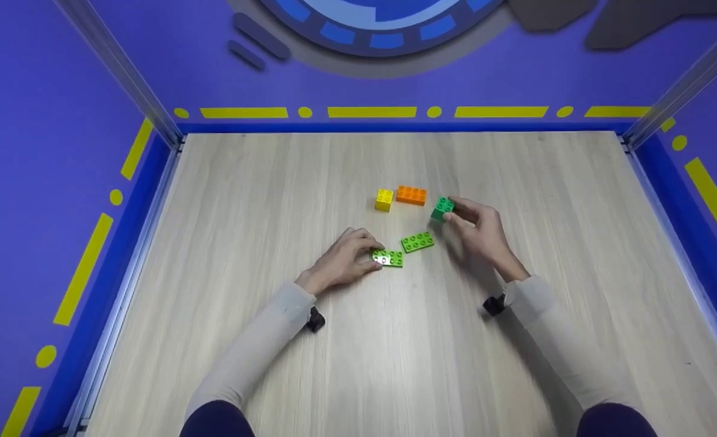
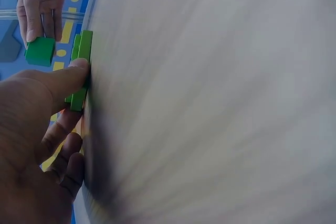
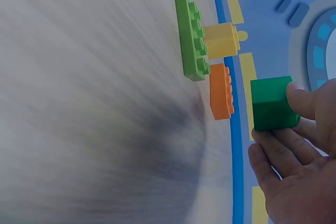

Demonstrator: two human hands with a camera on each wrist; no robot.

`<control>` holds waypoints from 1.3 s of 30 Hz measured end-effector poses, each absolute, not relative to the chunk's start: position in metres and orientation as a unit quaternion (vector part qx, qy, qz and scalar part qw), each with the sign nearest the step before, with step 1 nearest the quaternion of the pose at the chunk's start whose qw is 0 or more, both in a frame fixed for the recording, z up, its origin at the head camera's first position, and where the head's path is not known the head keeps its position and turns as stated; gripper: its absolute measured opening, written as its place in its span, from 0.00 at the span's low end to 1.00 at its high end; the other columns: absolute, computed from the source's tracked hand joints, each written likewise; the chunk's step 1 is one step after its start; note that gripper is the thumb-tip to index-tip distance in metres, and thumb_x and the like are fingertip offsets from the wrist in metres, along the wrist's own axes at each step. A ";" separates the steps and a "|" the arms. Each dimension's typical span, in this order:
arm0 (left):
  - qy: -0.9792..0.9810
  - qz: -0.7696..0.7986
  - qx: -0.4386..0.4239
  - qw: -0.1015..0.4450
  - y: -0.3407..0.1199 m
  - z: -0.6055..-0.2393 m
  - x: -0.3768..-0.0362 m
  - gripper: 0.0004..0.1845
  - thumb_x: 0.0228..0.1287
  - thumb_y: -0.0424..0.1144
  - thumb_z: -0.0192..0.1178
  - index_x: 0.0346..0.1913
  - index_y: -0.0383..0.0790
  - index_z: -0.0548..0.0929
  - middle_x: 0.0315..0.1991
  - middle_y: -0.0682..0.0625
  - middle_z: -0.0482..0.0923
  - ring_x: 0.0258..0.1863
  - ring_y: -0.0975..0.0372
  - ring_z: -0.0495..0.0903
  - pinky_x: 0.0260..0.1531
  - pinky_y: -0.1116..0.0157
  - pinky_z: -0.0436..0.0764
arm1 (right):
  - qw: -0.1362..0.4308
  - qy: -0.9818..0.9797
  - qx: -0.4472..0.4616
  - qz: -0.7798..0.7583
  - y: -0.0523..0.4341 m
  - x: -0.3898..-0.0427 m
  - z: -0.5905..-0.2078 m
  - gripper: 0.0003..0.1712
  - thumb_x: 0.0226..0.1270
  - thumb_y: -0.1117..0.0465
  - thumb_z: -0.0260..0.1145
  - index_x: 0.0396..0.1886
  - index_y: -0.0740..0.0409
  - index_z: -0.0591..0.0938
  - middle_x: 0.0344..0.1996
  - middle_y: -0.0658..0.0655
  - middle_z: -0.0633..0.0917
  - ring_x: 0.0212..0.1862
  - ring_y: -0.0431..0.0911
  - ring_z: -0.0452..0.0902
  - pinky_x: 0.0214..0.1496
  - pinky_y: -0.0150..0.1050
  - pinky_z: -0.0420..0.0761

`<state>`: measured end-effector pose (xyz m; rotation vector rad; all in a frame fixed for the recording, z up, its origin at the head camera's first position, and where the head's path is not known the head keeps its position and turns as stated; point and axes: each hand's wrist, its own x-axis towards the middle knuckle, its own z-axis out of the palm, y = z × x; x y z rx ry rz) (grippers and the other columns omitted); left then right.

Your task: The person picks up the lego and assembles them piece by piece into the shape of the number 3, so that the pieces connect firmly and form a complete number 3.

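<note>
My left hand (image 1: 345,258) pinches a flat light green brick (image 1: 391,259) between thumb and fingers, low at the tabletop; in the left wrist view the thumb lies over this brick (image 2: 84,45). My right hand (image 1: 481,230) holds a dark green brick (image 1: 443,207) with thumb and fingertips. In the right wrist view the dark green brick (image 3: 274,103) appears raised off the table. A second light green brick (image 1: 417,242) lies between the hands, just right of the first and apart from it.
Behind the hands, a tall yellow brick (image 1: 384,199) and an orange brick (image 1: 411,195) stand side by side with a small gap. Blue-purple panels (image 1: 346,91) with yellow marks wall in the wooden table (image 1: 261,200) at the back and sides.
</note>
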<state>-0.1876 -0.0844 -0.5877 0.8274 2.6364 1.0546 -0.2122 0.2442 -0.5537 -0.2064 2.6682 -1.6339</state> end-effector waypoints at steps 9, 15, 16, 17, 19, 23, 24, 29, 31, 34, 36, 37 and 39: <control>0.883 0.371 0.261 0.115 -0.080 -0.589 -0.176 0.20 0.69 0.47 0.74 0.61 0.49 0.89 0.53 0.54 0.82 0.55 0.59 0.74 0.60 0.59 0.77 | 0.012 0.834 -0.077 -0.547 0.240 -0.201 -0.553 0.27 0.79 0.61 0.69 0.72 0.64 0.79 0.66 0.65 0.84 0.67 0.57 0.83 0.58 0.20 0.80; 0.881 0.380 0.260 0.106 -0.078 -0.593 -0.172 0.20 0.68 0.47 0.75 0.60 0.49 0.89 0.53 0.54 0.83 0.54 0.59 0.74 0.59 0.59 0.76 | 0.025 0.841 -0.086 -0.533 0.237 -0.194 -0.554 0.26 0.79 0.62 0.68 0.73 0.63 0.79 0.67 0.64 0.84 0.67 0.56 0.82 0.65 0.33 0.83; 0.882 0.380 0.258 0.105 -0.078 -0.593 -0.171 0.20 0.68 0.47 0.75 0.60 0.49 0.89 0.53 0.54 0.83 0.53 0.59 0.74 0.58 0.60 0.76 | 0.026 0.840 -0.090 -0.534 0.236 -0.193 -0.554 0.26 0.79 0.62 0.68 0.73 0.64 0.79 0.67 0.64 0.83 0.67 0.56 0.82 0.64 0.32 0.83; 0.882 0.380 0.258 0.104 -0.078 -0.593 -0.169 0.20 0.67 0.47 0.75 0.60 0.48 0.89 0.53 0.54 0.83 0.53 0.59 0.74 0.58 0.59 0.76 | 0.027 0.839 -0.094 -0.535 0.235 -0.192 -0.554 0.26 0.79 0.63 0.68 0.73 0.64 0.78 0.68 0.65 0.83 0.68 0.57 0.82 0.63 0.29 0.82; 0.884 0.379 0.254 0.102 -0.077 -0.592 -0.166 0.20 0.67 0.47 0.75 0.60 0.48 0.89 0.53 0.54 0.83 0.53 0.59 0.74 0.58 0.59 0.75 | 0.026 0.837 -0.102 -0.537 0.234 -0.189 -0.555 0.26 0.79 0.64 0.68 0.73 0.65 0.79 0.68 0.65 0.83 0.68 0.57 0.82 0.61 0.23 0.80; 0.890 0.369 0.246 0.102 -0.074 -0.590 -0.162 0.20 0.68 0.48 0.75 0.61 0.48 0.89 0.54 0.54 0.82 0.53 0.59 0.73 0.59 0.58 0.74 | 0.020 0.835 -0.120 -0.536 0.234 -0.184 -0.555 0.26 0.78 0.64 0.69 0.72 0.65 0.80 0.67 0.64 0.84 0.66 0.56 0.83 0.65 0.31 0.82; 0.892 0.365 0.247 0.101 -0.073 -0.590 -0.162 0.21 0.68 0.48 0.74 0.61 0.48 0.89 0.54 0.54 0.82 0.53 0.59 0.73 0.59 0.58 0.74 | 0.018 0.835 -0.123 -0.536 0.234 -0.183 -0.555 0.26 0.78 0.64 0.69 0.71 0.65 0.80 0.67 0.63 0.84 0.66 0.56 0.83 0.66 0.33 0.82; 0.895 0.351 0.260 0.089 -0.072 -0.588 -0.162 0.21 0.69 0.49 0.74 0.61 0.49 0.88 0.53 0.54 0.82 0.52 0.58 0.74 0.60 0.57 0.73 | 0.008 0.833 -0.139 -0.536 0.233 -0.177 -0.554 0.25 0.78 0.65 0.68 0.71 0.68 0.80 0.65 0.65 0.85 0.64 0.58 0.85 0.63 0.30 0.83; 0.896 0.349 0.262 0.088 -0.072 -0.589 -0.162 0.21 0.69 0.49 0.74 0.61 0.49 0.88 0.53 0.54 0.83 0.52 0.58 0.74 0.60 0.57 0.73 | 0.010 0.833 -0.143 -0.534 0.233 -0.174 -0.555 0.25 0.78 0.65 0.68 0.71 0.68 0.80 0.65 0.65 0.85 0.63 0.59 0.85 0.61 0.26 0.83; 0.896 0.346 0.263 0.090 -0.073 -0.591 -0.161 0.21 0.69 0.50 0.74 0.62 0.49 0.88 0.53 0.54 0.83 0.52 0.58 0.74 0.61 0.57 0.73 | 0.018 0.834 -0.149 -0.530 0.231 -0.171 -0.556 0.26 0.78 0.64 0.68 0.71 0.67 0.79 0.64 0.65 0.86 0.62 0.59 0.86 0.58 0.24 0.83; 0.897 0.346 0.260 0.092 -0.073 -0.592 -0.161 0.22 0.69 0.51 0.74 0.62 0.50 0.88 0.53 0.55 0.83 0.52 0.58 0.74 0.60 0.57 0.72 | 0.022 0.836 -0.151 -0.528 0.229 -0.168 -0.557 0.25 0.78 0.63 0.68 0.71 0.66 0.80 0.64 0.65 0.86 0.62 0.59 0.86 0.59 0.24 0.83; 0.897 0.346 0.259 0.092 -0.073 -0.593 -0.161 0.22 0.69 0.51 0.74 0.62 0.50 0.88 0.53 0.55 0.83 0.52 0.58 0.74 0.60 0.56 0.72 | 0.024 0.836 -0.154 -0.526 0.228 -0.167 -0.556 0.25 0.78 0.63 0.68 0.71 0.65 0.80 0.64 0.65 0.86 0.62 0.59 0.86 0.59 0.25 0.83; 0.897 0.348 0.255 0.092 -0.073 -0.594 -0.161 0.21 0.68 0.51 0.74 0.61 0.51 0.89 0.53 0.55 0.83 0.51 0.58 0.74 0.60 0.56 0.72 | 0.027 0.835 -0.160 -0.526 0.226 -0.166 -0.556 0.25 0.78 0.64 0.69 0.71 0.65 0.81 0.63 0.65 0.86 0.62 0.59 0.86 0.60 0.28 0.84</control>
